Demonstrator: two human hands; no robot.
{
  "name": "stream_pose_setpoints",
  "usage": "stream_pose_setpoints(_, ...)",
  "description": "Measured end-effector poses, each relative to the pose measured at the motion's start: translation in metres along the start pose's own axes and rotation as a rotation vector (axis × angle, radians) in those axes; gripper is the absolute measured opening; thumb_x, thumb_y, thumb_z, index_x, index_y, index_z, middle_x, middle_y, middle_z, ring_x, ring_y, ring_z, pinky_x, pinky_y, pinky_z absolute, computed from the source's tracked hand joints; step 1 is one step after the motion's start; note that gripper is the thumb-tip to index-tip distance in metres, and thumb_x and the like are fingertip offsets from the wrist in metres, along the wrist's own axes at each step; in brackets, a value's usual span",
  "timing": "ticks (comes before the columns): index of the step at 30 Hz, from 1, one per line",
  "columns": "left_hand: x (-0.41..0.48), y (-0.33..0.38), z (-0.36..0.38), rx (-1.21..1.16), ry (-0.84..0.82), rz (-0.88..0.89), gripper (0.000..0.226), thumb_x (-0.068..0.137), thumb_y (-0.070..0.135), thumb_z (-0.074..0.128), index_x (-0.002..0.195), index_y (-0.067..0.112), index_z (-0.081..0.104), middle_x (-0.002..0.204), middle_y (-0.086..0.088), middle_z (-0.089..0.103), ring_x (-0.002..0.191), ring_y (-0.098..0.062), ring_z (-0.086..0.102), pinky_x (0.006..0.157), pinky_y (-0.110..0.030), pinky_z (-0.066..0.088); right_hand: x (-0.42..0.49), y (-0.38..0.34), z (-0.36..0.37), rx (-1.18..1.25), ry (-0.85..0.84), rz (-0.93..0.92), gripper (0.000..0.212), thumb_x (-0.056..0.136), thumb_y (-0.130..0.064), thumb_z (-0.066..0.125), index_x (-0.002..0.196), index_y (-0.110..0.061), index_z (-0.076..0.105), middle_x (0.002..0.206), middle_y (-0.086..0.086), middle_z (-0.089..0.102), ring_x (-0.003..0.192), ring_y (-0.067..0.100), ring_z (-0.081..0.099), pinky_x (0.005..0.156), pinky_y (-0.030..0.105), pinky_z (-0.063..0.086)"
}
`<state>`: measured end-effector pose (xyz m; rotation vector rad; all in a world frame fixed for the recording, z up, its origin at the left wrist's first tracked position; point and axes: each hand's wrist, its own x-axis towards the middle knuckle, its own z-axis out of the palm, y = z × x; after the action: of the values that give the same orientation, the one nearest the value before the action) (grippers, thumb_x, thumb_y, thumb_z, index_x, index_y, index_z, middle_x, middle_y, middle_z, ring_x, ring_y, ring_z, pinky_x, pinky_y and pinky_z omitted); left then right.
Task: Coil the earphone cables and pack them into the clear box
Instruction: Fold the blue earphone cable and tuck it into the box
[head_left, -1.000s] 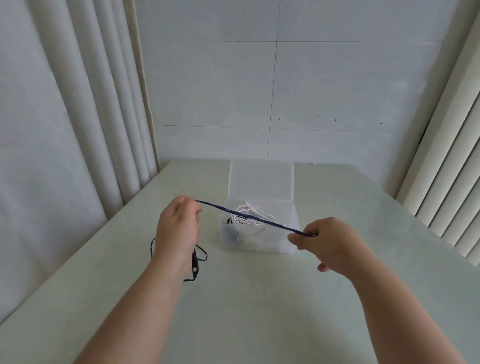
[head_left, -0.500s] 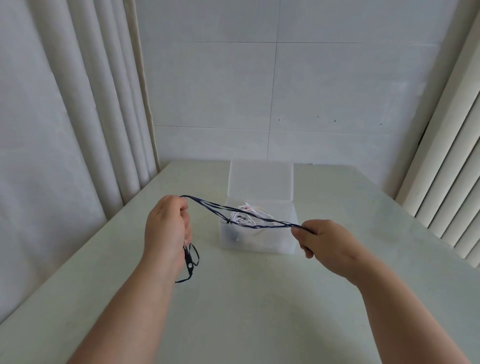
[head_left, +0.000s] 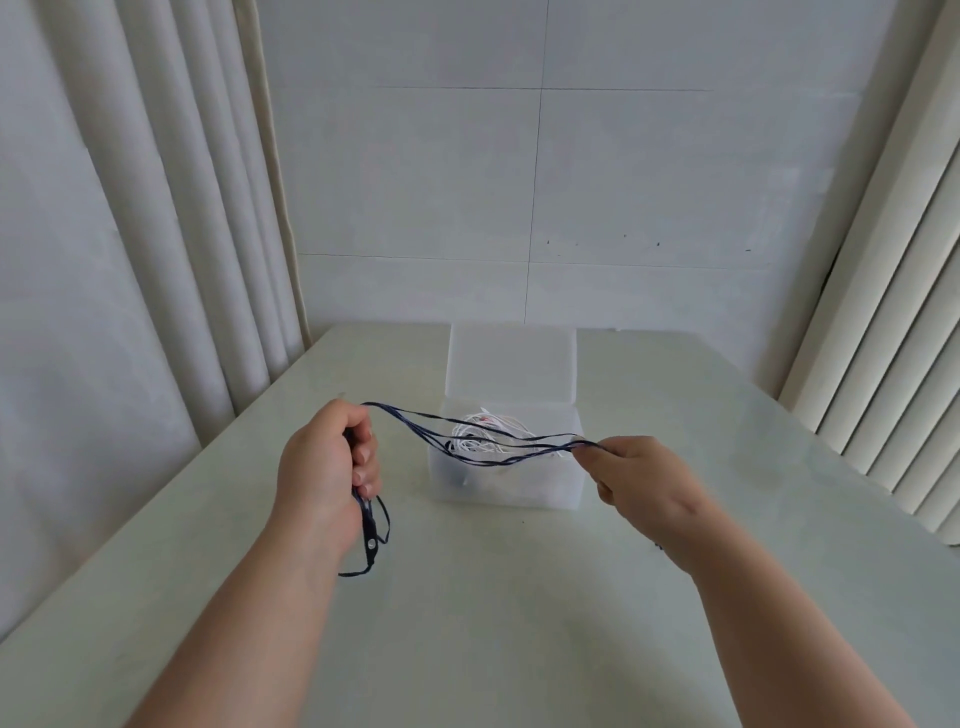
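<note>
Two hands, both mine, hold a dark blue earphone cable (head_left: 397, 411) in several slack strands above the pale table (head_left: 519, 623). My left hand (head_left: 324, 467) is clenched round one end of the strands, fingers curled tight. Below that fist hangs a loose tail of cable carrying the inline remote (head_left: 370, 540). Whether its lowest loop touches the tabletop, I cannot tell. My right hand (head_left: 636, 480) pinches the other end of the strands between thumb and fingertips, with the remaining fingers curled under.

Between the hands the strands sag and fan apart, crossing in front of the clear box (head_left: 501, 483). That box stands on the table just beyond my hands, its lid (head_left: 511, 364) raised upright at the back. Inside lies a heap of coiled white cable (head_left: 485, 436), with a small dark piece low on the left, too blurred to name.
</note>
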<state>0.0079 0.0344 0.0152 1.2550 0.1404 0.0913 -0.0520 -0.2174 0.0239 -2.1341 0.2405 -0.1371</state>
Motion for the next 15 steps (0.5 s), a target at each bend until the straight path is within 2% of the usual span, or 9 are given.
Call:
stream_pose_setpoints(3, 0.0, -0.001, 0.001, -0.001, -0.005, -0.015, 0.016, 0.072, 0.017, 0.046, 0.058, 0.017, 0.037, 0.047, 0.003, 0.03, 0.037, -0.014, 0.019, 0.043, -0.024, 0.018, 0.0, -0.001, 0.002, -0.009, 0.001, -0.005, 0.046, 0.094, -0.037, 0.054, 0.06, -0.017, 0.032, 0.055, -0.003, 0.037, 0.039, 0.011, 0.023, 0.043, 0.023, 0.019)
stream_pose_setpoints(6, -0.001, -0.001, 0.001, -0.004, -0.024, -0.019, 0.014, 0.066, 0.02, 0.048, 0.059, 0.017, 0.037, 0.047, 0.003, 0.03, 0.037, -0.014, 0.019, 0.041, -0.024, 0.02, -0.001, -0.002, 0.006, -0.014, -0.006, -0.017, 0.042, 0.094, -0.035, 0.053, 0.063, -0.016, 0.032, 0.058, -0.001, 0.037, 0.044, 0.013, 0.023, 0.048, 0.026, 0.018)
stream_pose_setpoints(9, -0.002, -0.003, 0.003, -0.038, -0.053, -0.025, 0.018, 0.077, 0.017, 0.048, 0.06, 0.016, 0.039, 0.049, 0.002, 0.032, 0.038, -0.013, 0.021, 0.042, -0.024, 0.02, 0.0, -0.003, 0.01, -0.026, -0.008, -0.039, 0.04, 0.093, -0.035, 0.055, 0.065, -0.015, 0.035, 0.061, 0.003, 0.036, 0.049, 0.016, 0.024, 0.05, 0.027, 0.018)
stream_pose_setpoints(12, -0.003, -0.003, 0.006, -0.147, -0.127, -0.038, 0.023, 0.086, 0.017, 0.045, 0.063, 0.016, 0.042, 0.051, 0.002, 0.034, 0.039, -0.013, 0.024, 0.043, -0.024, 0.021, -0.002, -0.005, 0.011, -0.027, 0.005, -0.076, 0.03, 0.084, -0.022, 0.059, 0.064, -0.015, 0.037, 0.058, -0.002, 0.034, 0.05, 0.016, 0.025, 0.048, 0.025, 0.02)
stream_pose_setpoints(15, -0.003, 0.0, 0.005, -0.209, -0.184, -0.08, 0.022, 0.086, 0.018, 0.042, 0.064, 0.016, 0.042, 0.053, 0.002, 0.032, 0.038, -0.011, 0.023, 0.04, -0.022, 0.02, -0.003, -0.007, 0.013, -0.02, -0.003, -0.09, 0.023, 0.077, -0.012, 0.056, 0.064, -0.016, 0.038, 0.057, -0.005, 0.033, 0.054, 0.017, 0.026, 0.051, 0.027, 0.021)
